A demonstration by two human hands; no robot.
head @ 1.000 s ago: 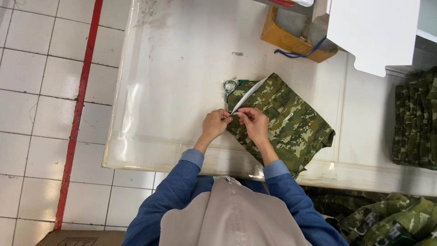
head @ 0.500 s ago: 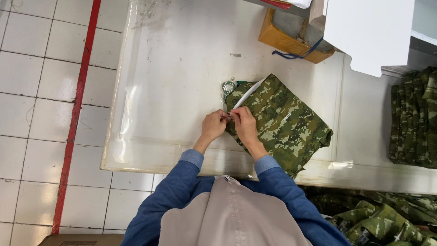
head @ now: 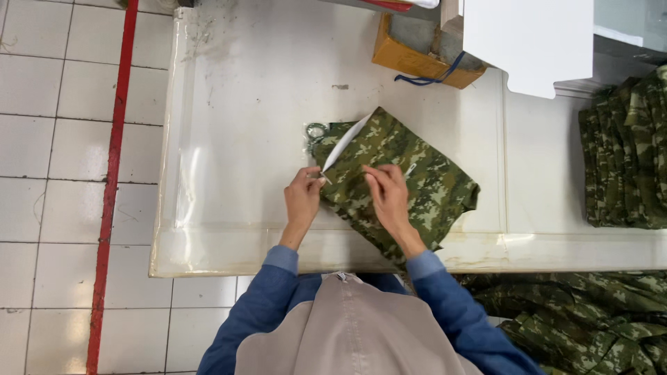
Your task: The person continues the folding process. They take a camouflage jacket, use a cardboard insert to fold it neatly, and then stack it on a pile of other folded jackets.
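Observation:
A folded green camouflage garment point(head: 410, 167) lies on the white table point(head: 243, 104), with a white strip of lining point(head: 345, 142) showing along its left edge. My left hand point(head: 303, 196) pinches the lower end of that white strip at the garment's left side. My right hand point(head: 386, 191) rests on top of the camouflage cloth just to the right, fingers curled and pressing on it. A small pair of metal scissors point(head: 316, 131) lies at the garment's upper left corner, partly under the cloth.
A brown cardboard box point(head: 410, 59) with a blue cord stands at the table's back, beside a white machine body point(head: 531, 42). A stack of camouflage garments point(head: 625, 153) lies at the right, more cloth point(head: 577, 319) below the table's front edge. A red line point(head: 111, 180) crosses the tiled floor.
My hands, held close together over the white strip before, have drawn apart: the left stays at the strip's end, the right has shifted rightward onto the cloth.

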